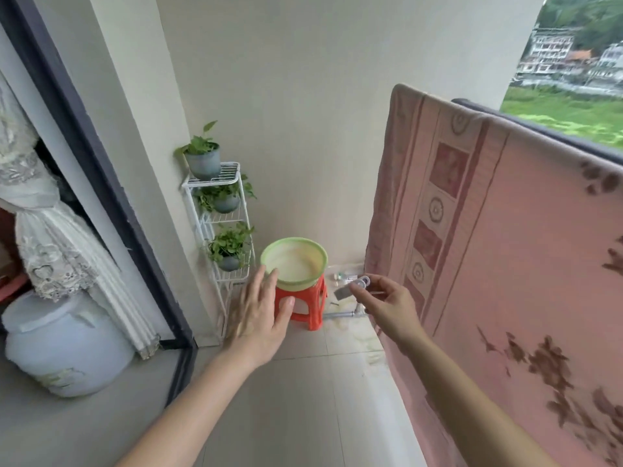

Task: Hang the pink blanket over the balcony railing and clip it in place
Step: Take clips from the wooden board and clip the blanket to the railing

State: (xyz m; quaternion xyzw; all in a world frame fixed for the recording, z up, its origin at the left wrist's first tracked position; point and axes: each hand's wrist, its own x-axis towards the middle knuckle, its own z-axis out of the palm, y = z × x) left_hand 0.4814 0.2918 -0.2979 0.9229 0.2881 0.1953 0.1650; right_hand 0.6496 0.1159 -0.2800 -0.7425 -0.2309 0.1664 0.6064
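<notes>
1. The pink blanket [505, 264] hangs over the balcony railing [546, 126] and fills the right side of the frame, its patterned border toward the middle and dark flower shapes at the far right. Its lower edge reaches down near the floor tiles.
2. The right hand [391, 305], at centre right just beside the blanket's border, pinches a small clear clip [362, 283] between thumb and fingertips; the other fingers are curled in.
3. The left hand [261, 318], at lower centre, is spread open and flat, palm down, holding nothing. It is blurred.
4. Past the left hand, a green-rimmed basin [295, 261] sits on an orange stool [303, 306] at the middle of the frame.
5. A few small items lie on the floor between the stool and the blanket, too small to tell.
6. Left of the stool, a white wire rack [219, 224] stands in the corner with three potted plants, one per shelf.
7. At the lower left is a large pale jar [64, 345], with a white lace curtain [43, 230] above it behind a dark door frame.
</notes>
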